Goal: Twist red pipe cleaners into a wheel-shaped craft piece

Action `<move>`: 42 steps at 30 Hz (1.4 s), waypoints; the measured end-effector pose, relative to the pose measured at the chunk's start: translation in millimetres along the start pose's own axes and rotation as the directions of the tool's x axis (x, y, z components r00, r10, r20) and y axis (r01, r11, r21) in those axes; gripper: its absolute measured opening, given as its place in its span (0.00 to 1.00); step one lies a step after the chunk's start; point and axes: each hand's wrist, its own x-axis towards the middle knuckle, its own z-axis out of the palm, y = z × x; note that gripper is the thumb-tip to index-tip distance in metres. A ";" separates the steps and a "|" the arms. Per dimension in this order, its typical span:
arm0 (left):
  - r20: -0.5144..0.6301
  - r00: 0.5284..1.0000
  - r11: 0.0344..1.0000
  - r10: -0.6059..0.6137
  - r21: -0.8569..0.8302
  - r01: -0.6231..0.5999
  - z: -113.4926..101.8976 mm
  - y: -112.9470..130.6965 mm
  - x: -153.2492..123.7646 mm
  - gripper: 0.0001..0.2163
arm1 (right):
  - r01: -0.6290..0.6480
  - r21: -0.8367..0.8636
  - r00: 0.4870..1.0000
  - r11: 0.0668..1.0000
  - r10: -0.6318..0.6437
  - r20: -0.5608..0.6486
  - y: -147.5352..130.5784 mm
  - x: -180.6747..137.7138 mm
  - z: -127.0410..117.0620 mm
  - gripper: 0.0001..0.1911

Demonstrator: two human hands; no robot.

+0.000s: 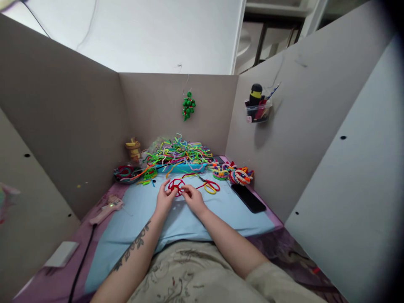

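Between my two hands is a red ring with spokes [176,182], bent like a small wheel and looking like pipe cleaner. My left hand [164,195] pinches its left side, and my right hand [193,198] has its fingers closed on the right side. Just right of my right hand lie scissors [212,187] with a red and a yellow handle loop. A thin dark red and green strand [189,175] lies behind the ring. The ring is held a little above the light blue cloth [132,214].
A blue tray [179,168] heaped with colourful pipe cleaners [181,151] stands at the back. On the right lie a black phone [248,198] and braided colourful rings [240,176]. A pink glue gun [106,211] with a black cord is on the left. Grey panels surround the table on three sides.
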 end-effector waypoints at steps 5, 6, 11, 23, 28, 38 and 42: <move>0.009 0.998 0.994 0.070 0.078 -0.071 -0.3 -5.5 -0.6 0.29 | 0.164 -0.176 0.986 0.971 -0.165 0.011 -2.5 -4.3 -3.6 0.13; 0.033 0.995 0.990 0.094 0.103 -0.097 -0.1 -6.5 -1.2 0.29 | 0.166 -0.190 0.985 0.968 -0.170 -0.005 -1.8 -4.1 -4.2 0.13; 0.172 0.973 0.961 0.156 0.202 -0.190 1.1 -6.9 -5.6 0.27 | 0.062 -0.176 0.989 0.982 -0.084 -0.121 4.2 -0.1 -7.2 0.12; 0.267 0.955 0.961 0.132 0.201 -0.190 -0.1 -9.6 -5.9 0.29 | 0.092 -0.191 0.990 0.977 -0.110 -0.089 3.2 2.3 -8.9 0.13; 0.087 0.994 0.993 0.071 0.083 -0.078 -2.9 -17.4 2.8 0.31 | 0.124 -0.196 0.976 0.973 -0.156 -0.154 -4.9 -0.2 -11.0 0.11; 0.181 0.981 0.997 0.072 0.009 -0.075 -0.1 -15.2 2.2 0.31 | 0.027 -0.201 0.986 0.979 -0.059 -0.156 4.7 8.2 -11.3 0.09; 0.239 0.964 0.985 0.113 0.103 -0.140 0.3 -17.5 -0.6 0.28 | -0.086 -0.097 0.991 0.991 0.076 -0.110 6.9 9.1 -12.0 0.06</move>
